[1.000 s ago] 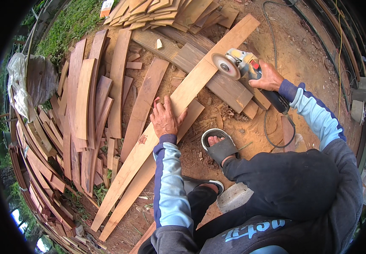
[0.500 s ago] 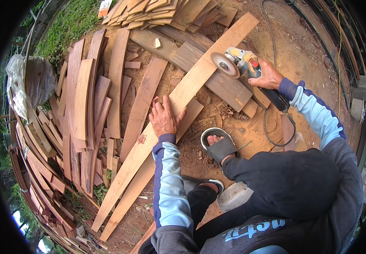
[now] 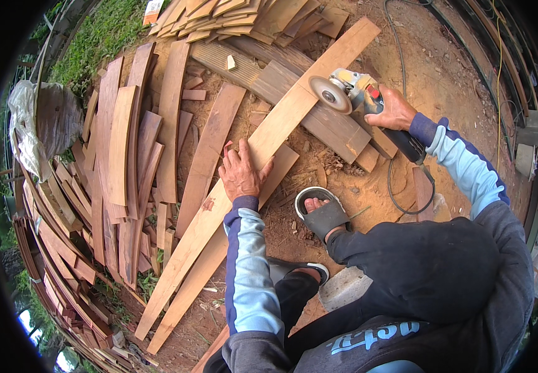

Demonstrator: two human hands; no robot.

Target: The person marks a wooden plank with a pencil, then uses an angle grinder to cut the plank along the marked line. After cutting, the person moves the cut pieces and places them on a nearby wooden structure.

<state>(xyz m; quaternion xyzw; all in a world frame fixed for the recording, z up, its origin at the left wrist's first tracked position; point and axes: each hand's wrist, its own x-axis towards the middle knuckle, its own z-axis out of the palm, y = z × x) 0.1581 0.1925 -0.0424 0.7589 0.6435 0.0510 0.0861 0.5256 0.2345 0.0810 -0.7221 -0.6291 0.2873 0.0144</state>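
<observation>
My left hand point(image 3: 242, 169) grips a long light-brown plank point(image 3: 194, 253) across its width, with a small red bit I cannot make out beside the fingers. My right hand point(image 3: 393, 110) is closed round the body of an angle grinder point(image 3: 361, 87) with a red switch. The grinder's round disc point(image 3: 330, 94) meets the plank along the edge toward me, in its upper part. A second light plank point(image 3: 182, 317) lies alongside beneath, and darker weathered boards point(image 3: 325, 127) lie crosswise under the upper end.
Loose boards point(image 3: 172, 124) lie at left, stacked pieces point(image 3: 225, 18) at the top, and plastic sheeting point(image 3: 26, 124) at far left. A black power cord point(image 3: 398, 207) loops on the dirt beside my sandalled foot point(image 3: 321, 214). A concrete block point(image 3: 344, 290) is under my leg.
My hands, the grinder and the plank have shifted very slightly up in the picture since a second ago. Both grips look the same.
</observation>
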